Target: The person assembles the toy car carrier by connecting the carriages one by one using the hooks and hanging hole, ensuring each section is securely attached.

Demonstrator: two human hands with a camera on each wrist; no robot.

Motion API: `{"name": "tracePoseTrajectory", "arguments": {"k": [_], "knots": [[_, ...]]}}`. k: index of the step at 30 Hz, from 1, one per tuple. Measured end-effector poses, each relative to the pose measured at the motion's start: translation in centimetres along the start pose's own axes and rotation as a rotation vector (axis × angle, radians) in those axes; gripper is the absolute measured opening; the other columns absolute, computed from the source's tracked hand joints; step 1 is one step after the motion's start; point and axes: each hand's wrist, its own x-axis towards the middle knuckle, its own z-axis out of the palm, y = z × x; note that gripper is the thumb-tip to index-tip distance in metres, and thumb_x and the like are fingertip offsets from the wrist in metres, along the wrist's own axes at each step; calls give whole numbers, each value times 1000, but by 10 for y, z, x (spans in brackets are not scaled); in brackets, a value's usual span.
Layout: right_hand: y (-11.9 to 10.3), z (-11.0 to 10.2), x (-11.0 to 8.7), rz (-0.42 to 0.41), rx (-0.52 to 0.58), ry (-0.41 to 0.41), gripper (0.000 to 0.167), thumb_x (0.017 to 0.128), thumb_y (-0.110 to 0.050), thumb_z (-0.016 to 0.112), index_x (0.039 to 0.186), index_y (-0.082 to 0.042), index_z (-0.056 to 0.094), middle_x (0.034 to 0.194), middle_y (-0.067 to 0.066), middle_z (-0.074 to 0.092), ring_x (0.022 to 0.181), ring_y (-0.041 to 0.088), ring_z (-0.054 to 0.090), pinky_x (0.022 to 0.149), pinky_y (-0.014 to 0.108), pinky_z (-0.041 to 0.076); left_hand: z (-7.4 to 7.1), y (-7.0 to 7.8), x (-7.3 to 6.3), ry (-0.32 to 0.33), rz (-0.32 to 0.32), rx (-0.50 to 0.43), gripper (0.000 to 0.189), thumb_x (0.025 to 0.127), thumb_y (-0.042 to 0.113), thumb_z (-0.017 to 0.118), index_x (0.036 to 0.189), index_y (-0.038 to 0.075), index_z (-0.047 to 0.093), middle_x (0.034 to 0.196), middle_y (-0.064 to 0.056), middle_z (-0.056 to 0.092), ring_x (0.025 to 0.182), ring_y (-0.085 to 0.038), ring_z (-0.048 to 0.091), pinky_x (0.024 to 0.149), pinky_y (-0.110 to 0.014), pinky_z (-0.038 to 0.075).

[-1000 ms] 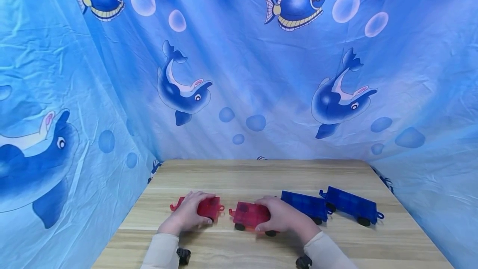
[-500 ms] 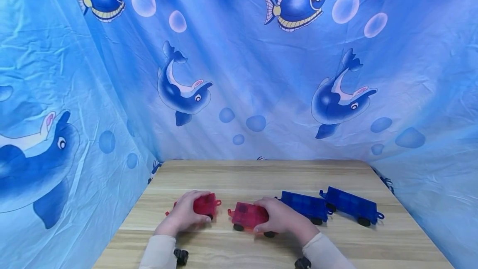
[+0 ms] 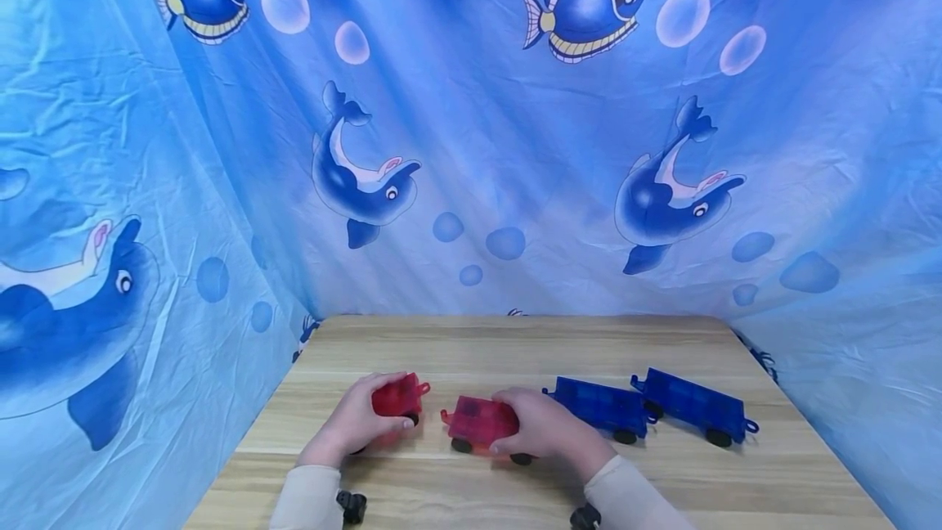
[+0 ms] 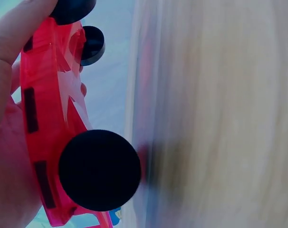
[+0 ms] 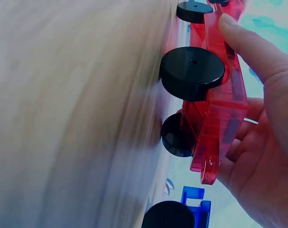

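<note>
My left hand (image 3: 356, 417) grips a red translucent toy train car (image 3: 393, 395) on the left, thumb on the near side. Its hooped right end points slightly away from me, and the hand covers its left end. Black wheels show beneath it in the left wrist view, close to the tabletop. Around the right part of a second red toy train car (image 3: 478, 424) my right hand (image 3: 548, 424) is curled, thumb in front. That car's hook faces left, with a gap between it and the first car. Its wheels are near or on the table; I cannot tell which.
Two blue toy train cars (image 3: 599, 407) (image 3: 692, 403) stand end to end to the right, just beyond the right hand. All are on a wooden table (image 3: 471, 497). A blue sea-print cloth (image 3: 471, 145) hangs behind and at both sides.
My left hand has moved left with its red car, whose right end has swung away from me. The right hand and its car have shifted slightly left. The blue cars have stayed put.
</note>
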Motion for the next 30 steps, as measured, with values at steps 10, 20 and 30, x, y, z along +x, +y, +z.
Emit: {"name": "tracePoseTrajectory", "arguments": {"k": [10,20,30], "knots": [[-3,5,11,-5,-28,44,78,80,-56,88,142,-16,63,115,-8,65,95,8,59,85,37,56,-4,0,-1,-2,-4,-71,85,71,37,99,146,23,63,137,0,62,119,-27,61,91,-42,59],[-5,10,16,4,-22,65,82,78,-58,88,145,-16,62,125,-3,66,102,12,61,89,41,57,-3,-1,0,5,-1,-39,83,70,39,99,145,29,64,138,1,62,122,-27,59,91,-41,59],[-8,9,15,-10,-21,80,78,80,-55,88,142,-13,63,118,-5,67,95,9,60,84,37,57,0,2,-1,-8,37,20,80,68,39,100,140,31,66,135,6,64,121,-25,59,93,-45,58]]}}
